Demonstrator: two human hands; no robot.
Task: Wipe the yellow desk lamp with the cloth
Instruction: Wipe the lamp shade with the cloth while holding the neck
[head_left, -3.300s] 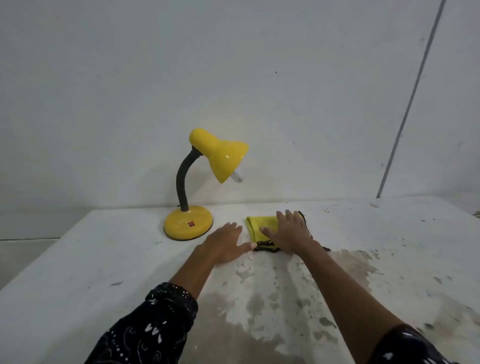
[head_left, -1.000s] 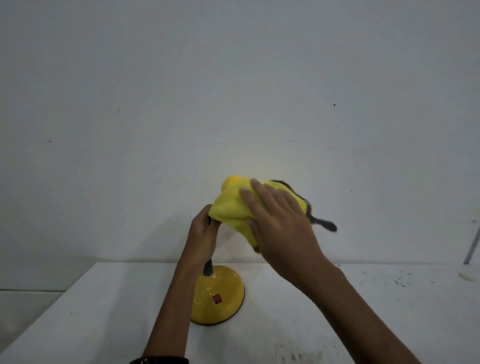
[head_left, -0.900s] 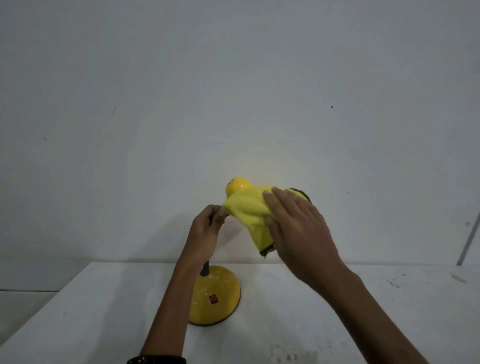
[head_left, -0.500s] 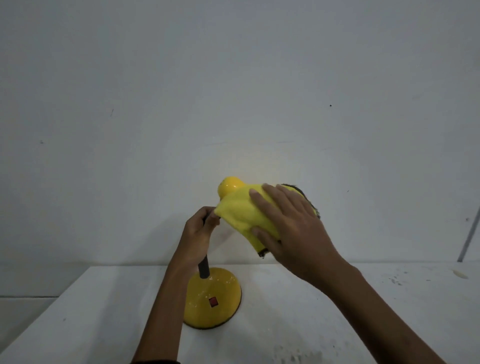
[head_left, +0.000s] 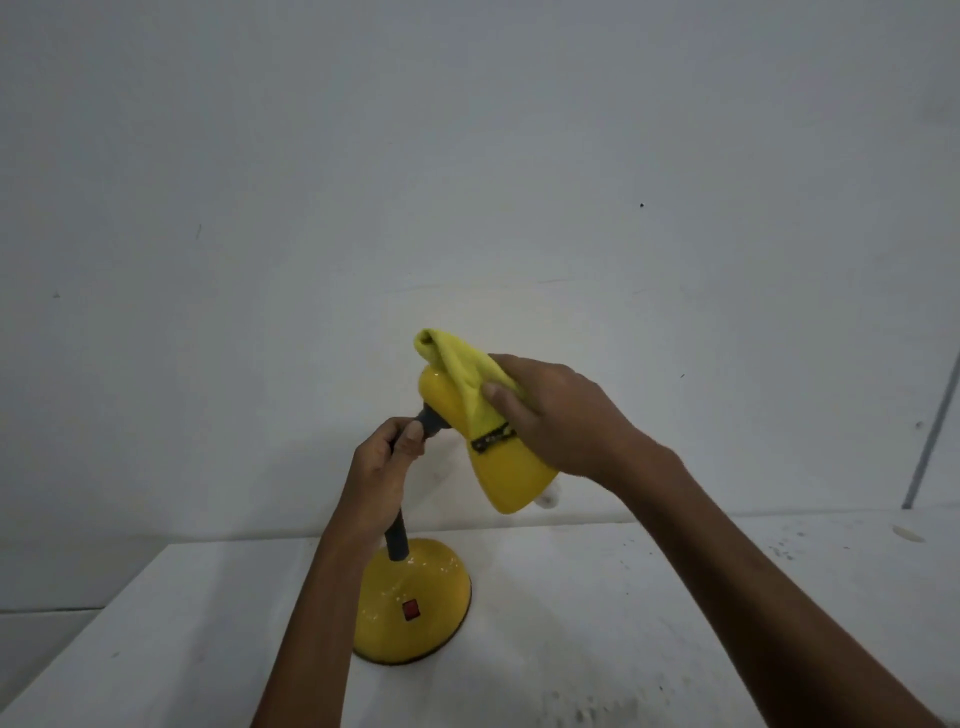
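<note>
Yellow lamp (head_left: 511, 478) near table (head_left: 571, 623) back edge; right hand (head_left: 561, 415) grips cloth (head_left: 462, 369).

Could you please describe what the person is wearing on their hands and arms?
Nothing worn is in view: the left hand and right hand are bare, without gloves, rings or a watch. The left forearm and right forearm are bare too; no sleeve shows.

Lamp (head_left: 506, 475) stands on the table (head_left: 649, 623), its base (head_left: 415, 603) right below the left hand (head_left: 382, 473), which is wrapped round the neck (head_left: 397, 540). The shade (head_left: 511, 483) is just right of that hand and under the right hand (head_left: 561, 415). The cloth (head_left: 462, 369) is draped over the shade's top, pinned under the right hand's fingers. The wall (head_left: 467, 156) is behind both hands.
</note>
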